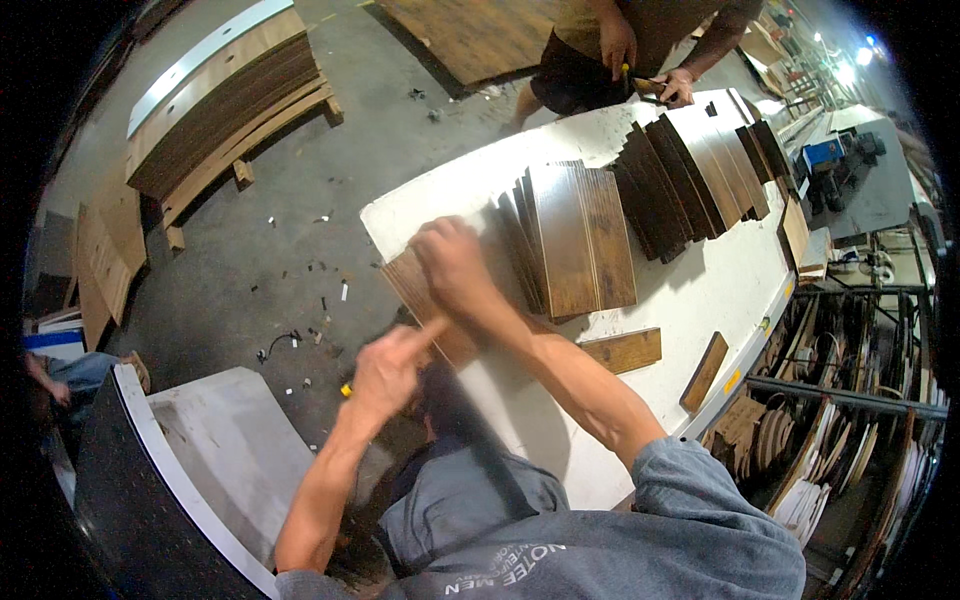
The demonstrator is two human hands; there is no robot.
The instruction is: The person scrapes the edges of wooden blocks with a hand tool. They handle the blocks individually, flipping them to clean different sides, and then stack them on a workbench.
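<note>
A brown wooden board lies along the left edge of the white table, its near part hanging close to my body. My right hand is curled over the board's far end, fingers bent against it. Beside the board's near left edge, my left hand is closed, slightly blurred, with one finger reaching toward the wood. A small yellow end sticks out from the back of this fist; the rest of that tool is hidden. Just right of my right hand stands a fanned stack of brown boards.
Another row of dark boards covers the far part of the white table. Two short wood pieces lie nearer. Across the table, a person holds a yellow-handled tool. Stacked panels rest on the floor; racks line the right.
</note>
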